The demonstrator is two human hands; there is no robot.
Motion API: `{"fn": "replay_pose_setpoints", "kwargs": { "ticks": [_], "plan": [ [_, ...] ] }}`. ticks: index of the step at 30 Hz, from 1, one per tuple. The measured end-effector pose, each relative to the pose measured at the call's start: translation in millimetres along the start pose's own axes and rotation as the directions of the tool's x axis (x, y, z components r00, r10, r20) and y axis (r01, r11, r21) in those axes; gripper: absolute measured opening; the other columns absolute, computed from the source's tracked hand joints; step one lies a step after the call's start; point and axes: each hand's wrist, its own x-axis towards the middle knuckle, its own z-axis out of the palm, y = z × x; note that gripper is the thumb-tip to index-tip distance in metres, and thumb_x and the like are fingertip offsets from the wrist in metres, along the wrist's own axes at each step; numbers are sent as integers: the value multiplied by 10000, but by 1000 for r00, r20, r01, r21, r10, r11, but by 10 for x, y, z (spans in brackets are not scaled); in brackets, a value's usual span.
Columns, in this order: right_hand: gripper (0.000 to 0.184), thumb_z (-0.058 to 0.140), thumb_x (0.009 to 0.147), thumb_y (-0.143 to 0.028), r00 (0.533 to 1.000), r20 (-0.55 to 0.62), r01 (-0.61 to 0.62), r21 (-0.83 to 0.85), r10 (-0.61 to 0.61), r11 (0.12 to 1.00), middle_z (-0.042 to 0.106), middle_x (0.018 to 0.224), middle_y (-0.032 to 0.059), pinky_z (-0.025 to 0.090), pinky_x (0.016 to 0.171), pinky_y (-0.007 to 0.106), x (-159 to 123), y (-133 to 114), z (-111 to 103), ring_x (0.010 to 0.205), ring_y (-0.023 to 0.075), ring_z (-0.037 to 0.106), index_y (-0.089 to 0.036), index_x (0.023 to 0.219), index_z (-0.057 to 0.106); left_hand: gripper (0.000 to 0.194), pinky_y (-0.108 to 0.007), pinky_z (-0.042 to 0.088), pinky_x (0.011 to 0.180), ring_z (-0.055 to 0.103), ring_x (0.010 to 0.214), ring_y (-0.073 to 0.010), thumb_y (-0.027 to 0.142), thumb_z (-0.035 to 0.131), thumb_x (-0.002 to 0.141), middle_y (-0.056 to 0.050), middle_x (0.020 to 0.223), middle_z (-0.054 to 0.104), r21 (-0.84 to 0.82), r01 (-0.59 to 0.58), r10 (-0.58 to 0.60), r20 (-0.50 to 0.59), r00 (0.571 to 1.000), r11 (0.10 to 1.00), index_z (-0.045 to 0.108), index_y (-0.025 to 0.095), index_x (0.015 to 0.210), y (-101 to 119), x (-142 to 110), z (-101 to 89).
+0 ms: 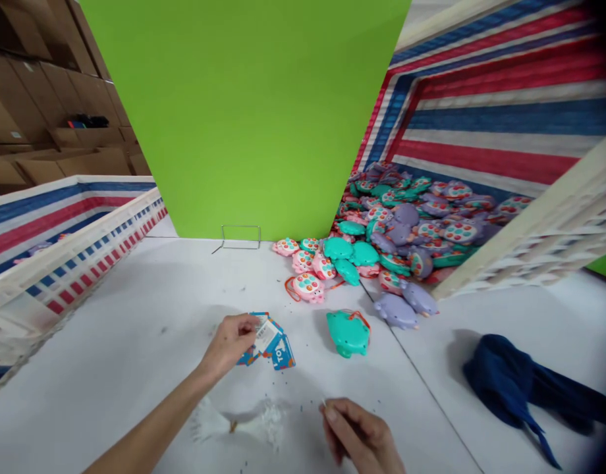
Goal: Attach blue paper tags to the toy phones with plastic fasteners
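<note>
A broad white worktop (110,342) carries everything here, backed by a tall green panel (253,112); to the right a red, white and blue striped crate (505,131) lies tipped on its side and spills a heap of plastic toys (412,224) in teal, pink and lilac across the worktop, while a second striped crate (60,250) stands along the left edge; a dark blue cloth (510,382) lies crumpled at the right, well apart from the hands; a small wire stand (241,236) sits at the foot of the panel. One teal toy (348,332) with an orange cord lies alone, near the hands and just clear of the heap; it looks to be the piece in turn. The left hand (231,342) is closed in a pinch on the top card of a small stack of blue paper tags (268,342), lifting its edge; the right hand (359,434) is pinched shut on a thin white plastic tie (324,403), its tip just showing above the fingers; a bundle of white ties (238,421) lies between the two forearms. By the look of it the step in hand is picking up one tag and one tie; the next move would call for bringing the two together at the teal toy, which needs a fine, steady pinch; small dark specks litter the worktop, yet nothing lies between the hands and the toy.
</note>
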Motion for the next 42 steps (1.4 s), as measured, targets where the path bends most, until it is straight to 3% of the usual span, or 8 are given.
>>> {"fn": "replay_pose_setpoints", "kwargs": {
  "ticks": [6,10,13,15,24,32,37,42],
  "plan": [
    [327,626,644,-431,992,-116,61,77,-52,995,597,561,42,365,381,207,151,-156,259,380,78,439,-124,537,587,312,-252,462,550,535,599,-135,213,472,640,-21,678,551,-376,12,-21,-20,1000,927,557,86,912,253,-280,332],
    [253,589,675,-324,982,-137,133,15,-130,991,488,418,-22,341,397,200,181,-203,282,389,82,407,-141,505,543,259,-235,441,519,523,590,-130,206,517,617,-7,658,553,-495,22,-8,31,999,869,566,107,851,341,-395,444],
    [251,569,686,-301,968,-146,192,-79,-202,978,456,434,-37,307,397,199,149,-228,256,400,77,376,-157,493,499,161,-198,380,446,498,525,-113,248,529,652,1,574,540,-444,20,66,177,982,896,573,110,720,334,-417,445],
    [252,565,690,-314,962,-150,215,-103,-229,971,501,499,-20,310,403,205,120,-247,239,405,74,381,-160,504,492,194,-188,347,415,459,449,-91,297,524,687,15,497,506,-411,17,76,207,975,911,553,112,635,323,-418,438],
    [283,555,696,-362,965,-195,168,-44,-173,985,431,402,-45,339,368,213,59,-363,240,362,95,412,-184,492,474,163,-184,391,429,534,477,-111,266,527,718,15,528,528,-415,-71,111,73,991,907,547,129,632,388,-500,481],
    [276,544,704,-354,971,-189,144,-30,-147,989,426,384,-52,322,373,203,34,-410,237,359,85,394,-180,502,472,175,-222,413,491,564,541,-148,276,488,739,-28,589,576,-283,-125,146,55,988,951,525,136,640,351,-568,489],
    [270,542,705,-350,971,-174,162,-27,-164,986,469,425,-40,320,389,200,31,-430,250,366,74,382,-169,515,477,142,-218,406,497,559,559,-149,260,476,733,-30,630,580,-292,-112,149,105,983,950,524,140,674,388,-591,509],
    [251,550,711,-342,976,-154,153,-16,-153,988,463,432,-43,350,412,201,37,-407,211,400,88,421,-160,541,518,188,-218,380,563,512,581,-127,208,448,766,-8,603,551,-104,-261,270,93,958,960,568,143,636,433,-648,464]
  ]
}}
